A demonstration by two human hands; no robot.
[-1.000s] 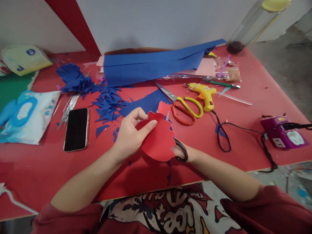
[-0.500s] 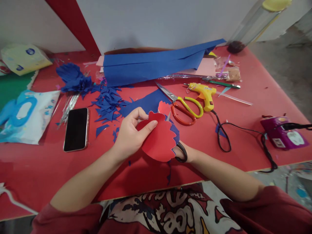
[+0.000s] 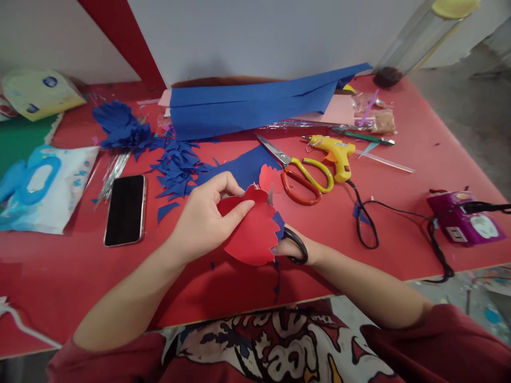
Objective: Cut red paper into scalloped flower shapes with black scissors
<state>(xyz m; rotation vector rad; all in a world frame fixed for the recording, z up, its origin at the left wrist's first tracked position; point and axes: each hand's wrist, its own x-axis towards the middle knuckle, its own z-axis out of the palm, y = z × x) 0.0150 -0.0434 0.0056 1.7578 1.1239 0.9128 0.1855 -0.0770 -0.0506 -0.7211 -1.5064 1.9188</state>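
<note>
My left hand point(image 3: 215, 213) pinches a red scalloped paper piece point(image 3: 253, 234) between thumb and fingers, above the table's front part. Dark blue paper point(image 3: 280, 222) shows behind its right edge. My right hand point(image 3: 291, 246), partly hidden behind the paper, is closed on black-handled scissors point(image 3: 302, 247). A blade tip sticks up at the top right edge of the red piece. Just beyond lies a smaller red scalloped paper point(image 3: 269, 176), close to large scissors point(image 3: 305, 178) with red and yellow handles.
Blue paper scraps point(image 3: 178, 165) and a blue paper flower point(image 3: 122, 125) lie left of a folded blue sheet point(image 3: 251, 103). A phone point(image 3: 125, 210) rests at left. A yellow glue gun point(image 3: 335, 154) is cabled toward a purple power socket point(image 3: 465, 218). A clear tube point(image 3: 423, 42) stands back right.
My left hand has shifted slightly left with the red paper, and its scalloped edge has drawn away from the black handle. The scissors' blade tip has moved a little left.
</note>
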